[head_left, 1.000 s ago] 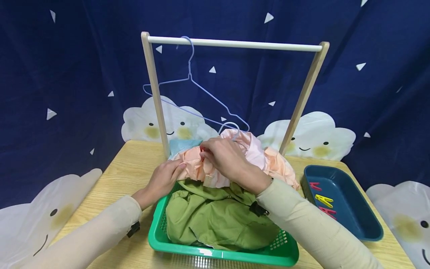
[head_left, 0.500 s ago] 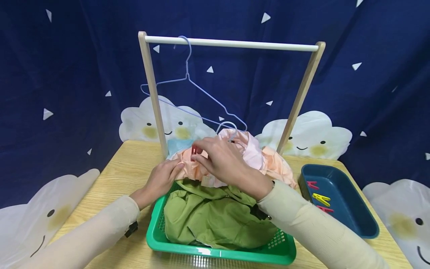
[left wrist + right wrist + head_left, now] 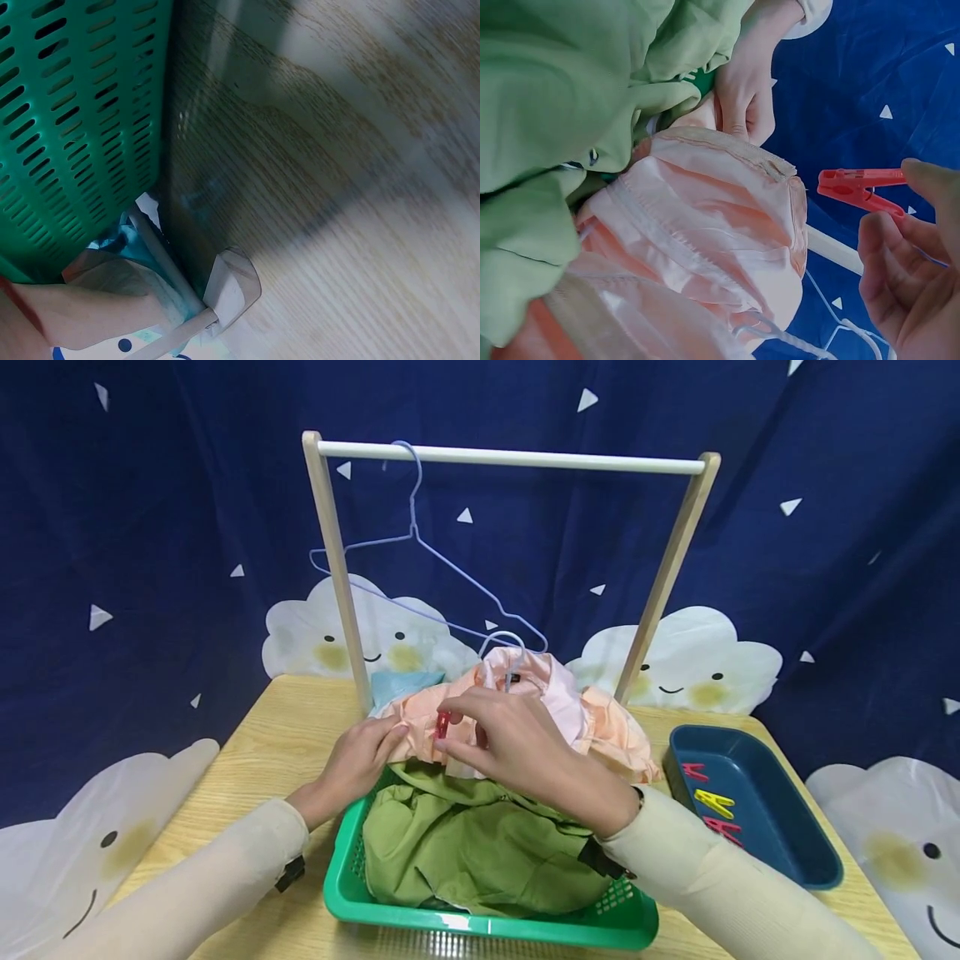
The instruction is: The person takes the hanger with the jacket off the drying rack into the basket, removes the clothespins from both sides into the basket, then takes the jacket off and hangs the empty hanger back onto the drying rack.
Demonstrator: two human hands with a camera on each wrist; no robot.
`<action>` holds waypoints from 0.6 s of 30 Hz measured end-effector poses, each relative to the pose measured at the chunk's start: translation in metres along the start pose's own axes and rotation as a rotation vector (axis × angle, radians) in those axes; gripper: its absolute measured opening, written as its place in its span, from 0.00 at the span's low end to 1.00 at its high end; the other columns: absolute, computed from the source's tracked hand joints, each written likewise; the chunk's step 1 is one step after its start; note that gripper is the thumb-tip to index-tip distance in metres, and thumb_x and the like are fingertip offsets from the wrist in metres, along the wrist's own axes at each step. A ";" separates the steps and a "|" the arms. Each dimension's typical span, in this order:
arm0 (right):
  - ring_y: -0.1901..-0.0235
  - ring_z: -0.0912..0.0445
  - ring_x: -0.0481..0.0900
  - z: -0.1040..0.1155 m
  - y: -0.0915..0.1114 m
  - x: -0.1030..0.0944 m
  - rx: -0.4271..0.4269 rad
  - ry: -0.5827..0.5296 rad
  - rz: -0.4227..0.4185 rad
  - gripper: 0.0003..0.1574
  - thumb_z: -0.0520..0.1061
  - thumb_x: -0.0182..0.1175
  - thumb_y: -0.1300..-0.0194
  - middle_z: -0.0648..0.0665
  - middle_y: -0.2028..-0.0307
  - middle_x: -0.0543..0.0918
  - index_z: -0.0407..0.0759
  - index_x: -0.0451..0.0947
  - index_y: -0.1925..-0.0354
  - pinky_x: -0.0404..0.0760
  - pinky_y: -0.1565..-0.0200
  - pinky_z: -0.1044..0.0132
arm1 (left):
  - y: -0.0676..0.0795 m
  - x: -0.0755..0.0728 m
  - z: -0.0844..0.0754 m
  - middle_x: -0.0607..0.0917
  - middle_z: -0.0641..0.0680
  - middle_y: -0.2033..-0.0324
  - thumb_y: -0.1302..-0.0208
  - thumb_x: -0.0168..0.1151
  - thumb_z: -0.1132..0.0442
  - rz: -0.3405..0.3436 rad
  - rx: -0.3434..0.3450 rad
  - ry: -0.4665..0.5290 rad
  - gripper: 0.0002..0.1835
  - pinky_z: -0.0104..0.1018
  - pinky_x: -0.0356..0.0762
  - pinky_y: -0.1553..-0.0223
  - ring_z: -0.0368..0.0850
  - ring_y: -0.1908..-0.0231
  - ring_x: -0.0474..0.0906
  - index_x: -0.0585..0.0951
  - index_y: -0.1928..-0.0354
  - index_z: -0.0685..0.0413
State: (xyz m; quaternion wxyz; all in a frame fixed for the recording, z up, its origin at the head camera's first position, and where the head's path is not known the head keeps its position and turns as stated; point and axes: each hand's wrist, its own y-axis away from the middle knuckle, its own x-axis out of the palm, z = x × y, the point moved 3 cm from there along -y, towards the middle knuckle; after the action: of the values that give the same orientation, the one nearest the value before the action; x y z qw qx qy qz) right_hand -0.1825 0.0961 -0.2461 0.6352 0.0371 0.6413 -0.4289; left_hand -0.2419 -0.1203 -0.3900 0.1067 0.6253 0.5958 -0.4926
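Note:
Between thumb and fingers, my right hand [image 3: 517, 739] pinches a red clothespin [image 3: 862, 184]. In the right wrist view the pin appears apart from the fabric, its handles squeezed between thumb and fingers. My left hand [image 3: 351, 768] grips the left edge of a peach-and-pink garment [image 3: 566, 702] with ruffled parts. A white hanger's hook [image 3: 501, 635] rises from the garment's neck. Beneath it, a green garment [image 3: 480, 852] fills a green basket [image 3: 487, 927]. Only a little of the left hand [image 3: 90, 304] shows in the left wrist view.
A rack's white bar [image 3: 525, 458] spans the back, with a bare blue hanger [image 3: 461, 568] at its left. At right, a dark blue tray [image 3: 795, 827] holds red pins and a yellow clothespin [image 3: 714, 802]. Light-blue cloth [image 3: 401, 685] lies behind the left hand.
My right hand has drawn back from the garment's left part and come lower, bringing the red clothespin into plain sight. My left hand keeps its hold on the garment.

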 end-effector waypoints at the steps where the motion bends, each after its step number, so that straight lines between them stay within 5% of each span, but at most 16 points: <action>1: 0.79 0.64 0.77 0.000 0.002 -0.001 -0.001 -0.008 0.002 0.17 0.53 0.69 0.34 0.50 0.67 0.87 0.46 0.85 0.52 0.71 0.73 0.72 | 0.000 0.000 0.000 0.69 0.47 0.82 0.22 0.53 0.56 -0.003 0.003 0.002 0.18 0.38 0.67 0.71 0.42 0.75 0.67 0.72 0.75 0.46; 18: 0.76 0.66 0.76 -0.006 0.036 -0.009 0.016 -0.079 0.027 0.18 0.52 0.69 0.35 0.51 0.64 0.88 0.46 0.85 0.51 0.70 0.75 0.77 | 0.000 0.000 0.000 0.66 0.46 0.83 0.22 0.53 0.57 -0.009 0.017 0.000 0.19 0.37 0.65 0.71 0.41 0.76 0.65 0.69 0.77 0.45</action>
State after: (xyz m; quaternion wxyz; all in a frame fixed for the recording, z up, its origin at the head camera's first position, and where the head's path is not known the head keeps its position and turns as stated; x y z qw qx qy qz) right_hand -0.1638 0.1266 -0.2578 0.6654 0.0336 0.6118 -0.4264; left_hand -0.2414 -0.1201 -0.3902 0.0991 0.6236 0.5943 -0.4980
